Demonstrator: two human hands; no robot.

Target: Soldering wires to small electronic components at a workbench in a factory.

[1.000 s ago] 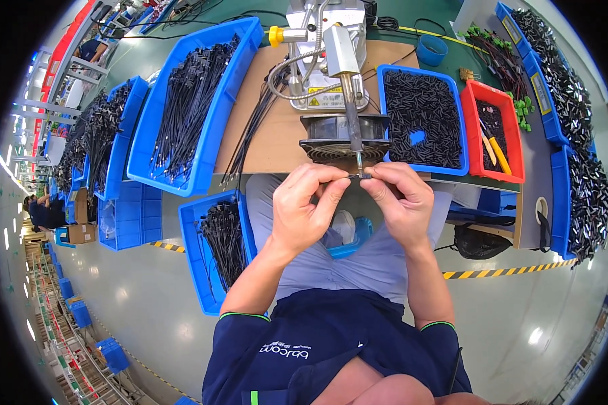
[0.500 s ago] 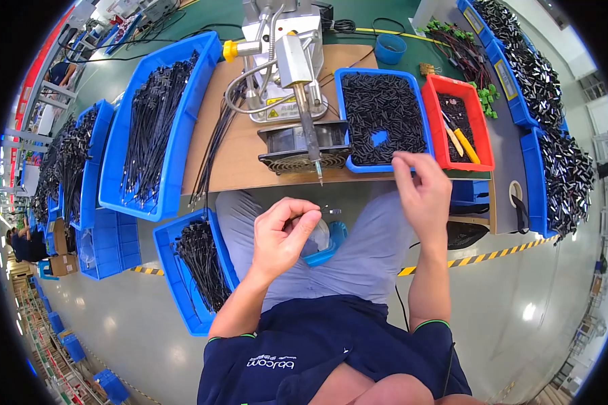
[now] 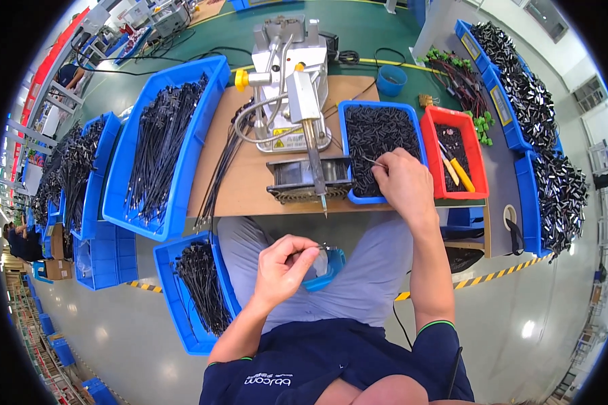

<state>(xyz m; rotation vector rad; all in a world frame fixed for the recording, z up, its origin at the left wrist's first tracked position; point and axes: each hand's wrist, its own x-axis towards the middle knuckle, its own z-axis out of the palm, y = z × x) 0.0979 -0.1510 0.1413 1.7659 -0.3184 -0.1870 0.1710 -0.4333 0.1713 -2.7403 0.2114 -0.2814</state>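
Observation:
My left hand is above my lap, its thumb and forefinger pinched on a small shiny piece that juts out to the right. The piece is too small to name. My right hand is over the near right part of a blue tray filled with short black tubes. A thin grey metal tool sticks out from its closed fingers over the tubes; most of it is hidden. Left of that tray, a metal bench machine has a slanted iron with a pointed tip, beside a black fan.
A red tray with a yellow-handled tool stands to the right. Black cables fill a large blue bin on the left and a lower bin. More blue bins hold black and silver pieces at far right.
My right hand has moved forward and left from the tray's near edge to over the black tubes. My left hand stays pinched near the same spot. The view has tilted up slightly.

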